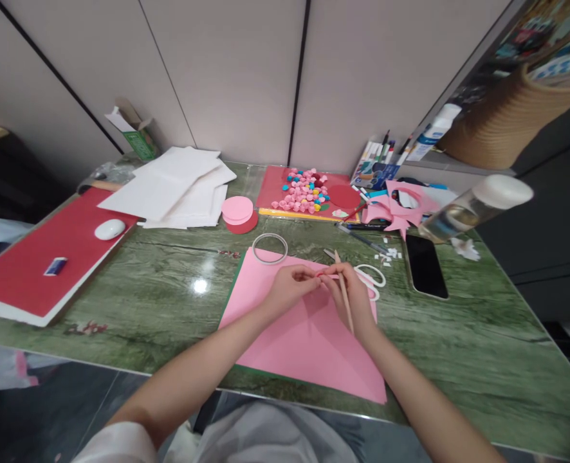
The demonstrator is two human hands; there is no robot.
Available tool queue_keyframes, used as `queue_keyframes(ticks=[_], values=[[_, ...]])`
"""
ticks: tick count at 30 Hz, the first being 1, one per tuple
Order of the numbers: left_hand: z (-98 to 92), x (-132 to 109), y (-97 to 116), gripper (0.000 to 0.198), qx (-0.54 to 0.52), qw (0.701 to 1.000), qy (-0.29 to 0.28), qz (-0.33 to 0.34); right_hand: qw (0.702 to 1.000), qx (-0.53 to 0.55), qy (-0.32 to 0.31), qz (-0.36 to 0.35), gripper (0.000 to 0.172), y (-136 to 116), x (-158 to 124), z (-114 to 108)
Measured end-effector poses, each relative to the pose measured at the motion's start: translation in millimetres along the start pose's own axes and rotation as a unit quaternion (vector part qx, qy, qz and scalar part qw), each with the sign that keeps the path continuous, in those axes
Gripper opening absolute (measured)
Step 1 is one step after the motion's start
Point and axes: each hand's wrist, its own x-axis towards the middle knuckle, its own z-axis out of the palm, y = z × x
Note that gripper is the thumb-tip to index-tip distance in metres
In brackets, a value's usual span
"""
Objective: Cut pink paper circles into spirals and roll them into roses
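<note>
Both my hands meet over a large pink paper sheet (309,334) lying on the green marbled table (169,296). My left hand (289,286) is closed in a pinch on a thin pink paper strip (327,275) that runs across to my right hand. My right hand (355,296) is closed too, gripping a thin wooden stick (345,294) that slants up between its fingers and also touches the strip. White-handled scissors (369,278) lie just behind my right hand.
A tape ring (269,247), round pink paper discs (238,212), white sheets (179,186), a red board (38,257) with a mouse (110,228), a red mat of small paper flowers (304,191), pink offcuts (395,206), a black phone (426,265), a glue bottle (473,209), pens (376,161).
</note>
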Motion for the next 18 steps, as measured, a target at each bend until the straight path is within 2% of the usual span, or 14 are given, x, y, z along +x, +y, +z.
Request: queue_keyframes(ticks=[3,7,9,12,15,18], values=[[1.8,-1.6,1.8,0.021,-0.007,1.0,0.012,0.016,1.0,-0.003,0.014,-0.006,0.009,1.4,-2.4,6.0],[5.2,-5.8,12.6,0.021,-0.036,0.999,0.004,0.003,0.999,-0.022,0.038,-0.02,0.016,-1.7,-4.2,4.4],[5.5,-7.6,19.0,0.023,-0.056,0.998,-0.002,-0.002,0.994,-0.056,0.06,-0.07,0.022,-4.7,-4.6,-2.6],[2.4,-7.6,24.6,0.026,-0.062,0.998,0.024,-0.01,0.979,-0.093,0.099,-0.152,0.032,-7.5,-6.7,-17.1],[-2.0,-5.6,25.2,0.029,-0.064,0.997,0.037,-0.017,0.975,-0.099,0.117,-0.164,0.029,-7.3,-11.8,-27.2],[-2.5,-4.4,23.8,0.031,-0.059,0.998,0.032,-0.014,0.966,-0.103,0.148,-0.184,0.017,-6.2,-17.9,-27.8]])
